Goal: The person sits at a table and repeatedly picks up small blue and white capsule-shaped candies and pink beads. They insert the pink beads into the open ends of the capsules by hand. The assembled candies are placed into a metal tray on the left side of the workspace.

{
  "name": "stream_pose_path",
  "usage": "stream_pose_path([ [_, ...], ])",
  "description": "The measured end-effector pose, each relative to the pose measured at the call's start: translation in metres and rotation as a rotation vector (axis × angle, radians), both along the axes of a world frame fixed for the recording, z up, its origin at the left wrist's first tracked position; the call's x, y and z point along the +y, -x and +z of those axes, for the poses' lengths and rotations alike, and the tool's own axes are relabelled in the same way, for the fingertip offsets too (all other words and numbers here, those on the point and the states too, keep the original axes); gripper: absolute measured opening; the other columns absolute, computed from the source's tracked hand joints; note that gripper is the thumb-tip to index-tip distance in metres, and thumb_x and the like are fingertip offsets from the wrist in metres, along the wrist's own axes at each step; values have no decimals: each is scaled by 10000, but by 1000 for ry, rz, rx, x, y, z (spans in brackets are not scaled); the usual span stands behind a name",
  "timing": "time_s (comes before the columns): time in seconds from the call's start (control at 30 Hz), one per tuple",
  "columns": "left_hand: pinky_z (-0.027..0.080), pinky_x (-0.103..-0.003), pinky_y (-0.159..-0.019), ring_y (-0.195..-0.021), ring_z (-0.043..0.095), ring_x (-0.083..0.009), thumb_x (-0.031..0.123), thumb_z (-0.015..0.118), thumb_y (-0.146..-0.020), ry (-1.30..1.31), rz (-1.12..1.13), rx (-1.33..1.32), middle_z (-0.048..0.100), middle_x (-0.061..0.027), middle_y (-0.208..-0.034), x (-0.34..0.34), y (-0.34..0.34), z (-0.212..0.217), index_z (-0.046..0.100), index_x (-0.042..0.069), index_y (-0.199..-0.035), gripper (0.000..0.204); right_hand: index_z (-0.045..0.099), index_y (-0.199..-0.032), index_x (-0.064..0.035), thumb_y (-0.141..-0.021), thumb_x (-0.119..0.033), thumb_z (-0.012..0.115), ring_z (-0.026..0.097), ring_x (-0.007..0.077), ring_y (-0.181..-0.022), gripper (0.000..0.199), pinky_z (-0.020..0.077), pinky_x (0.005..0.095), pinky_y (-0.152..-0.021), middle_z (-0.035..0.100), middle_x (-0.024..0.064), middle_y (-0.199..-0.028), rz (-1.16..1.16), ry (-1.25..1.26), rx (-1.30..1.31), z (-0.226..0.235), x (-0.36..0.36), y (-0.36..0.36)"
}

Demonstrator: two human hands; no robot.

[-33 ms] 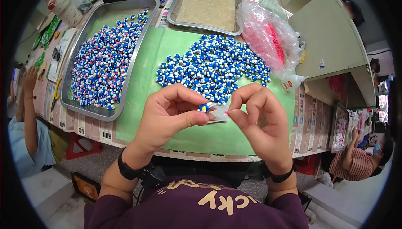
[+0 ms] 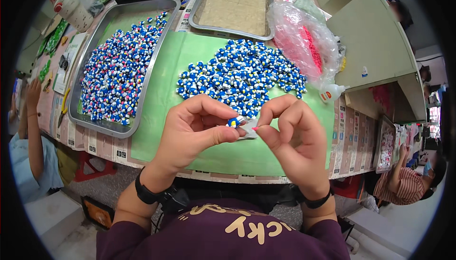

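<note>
Between thumb and fingers, my left hand (image 2: 187,129) pinches a small blue, white and yellow figurine (image 2: 233,122). My right hand (image 2: 298,139) is closed in a pinch on a tiny pink piece (image 2: 255,129), a short gap to the right of the figurine. Beneath and between the fingertips lies a small whitish card (image 2: 250,128), partly hidden. Just beyond the hands, a loose heap of similar figurines (image 2: 242,72) spreads over the green mat (image 2: 159,77).
On the left stands a metal tray (image 2: 138,126) full of figurines, many with pink parts. Another tray (image 2: 194,18) lies at the back. A clear bag (image 2: 294,32) with pink pieces (image 2: 311,51) and a small white bottle (image 2: 331,92) sit right. Co-workers (image 2: 40,158) (image 2: 401,181) flank me.
Both hands have barely moved. The figurine sits slightly further right and the pink piece slightly further left, so the gap between them is a little smaller.
</note>
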State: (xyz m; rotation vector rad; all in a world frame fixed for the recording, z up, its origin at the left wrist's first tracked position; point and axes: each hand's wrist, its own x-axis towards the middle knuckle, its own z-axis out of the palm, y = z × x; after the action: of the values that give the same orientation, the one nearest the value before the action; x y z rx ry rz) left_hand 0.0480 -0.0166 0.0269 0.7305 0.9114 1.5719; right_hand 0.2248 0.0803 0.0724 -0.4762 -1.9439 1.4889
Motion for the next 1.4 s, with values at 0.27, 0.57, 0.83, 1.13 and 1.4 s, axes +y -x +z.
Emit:
stream_pose_path([
  [0.27,581,-297,-816,-943,650,-155,-82,763,-766,-171,38,-33,635,-103,-1030,8,-12,-3,598,8,-957,268,469,-771,-61,-845,80,649,559,183,-788,240,450,300,-715,600,89,-883,-147,-88,113,-5,-15,9],
  [0.57,556,-284,-773,-905,642,-166,-113,773,-734,-309,142,273,641,-106,-969,6,-13,-3,605,12,-912,275,439,-794,-79,-821,65,689,535,171,-829,290,428,291,-748,540,85,-909,-175,-176,34,-9,-15,9],
  [0.83,537,-224,-641,-781,652,-133,-96,734,-755,-245,355,703,670,-103,-891,-18,32,1,646,-4,-923,211,466,-794,-43,-773,36,741,536,159,-813,287,447,274,-742,537,60,-871,-260,-178,-72,-12,32,-42],
  [1.13,482,-200,-648,-782,583,-84,22,675,-882,343,775,1426,630,-39,-993,-73,138,-5,630,17,-1095,218,504,-830,6,-794,104,593,621,187,-743,137,498,303,-710,603,100,-769,-477,-292,-621,-61,62,-124],
  [1.4,471,-277,-593,-786,580,-165,9,706,-808,52,359,1351,619,-66,-1004,-24,54,10,637,41,-1043,247,501,-833,-5,-788,88,607,608,212,-706,148,478,309,-662,577,103,-731,-503,-294,-718,-69,61,-113],
])
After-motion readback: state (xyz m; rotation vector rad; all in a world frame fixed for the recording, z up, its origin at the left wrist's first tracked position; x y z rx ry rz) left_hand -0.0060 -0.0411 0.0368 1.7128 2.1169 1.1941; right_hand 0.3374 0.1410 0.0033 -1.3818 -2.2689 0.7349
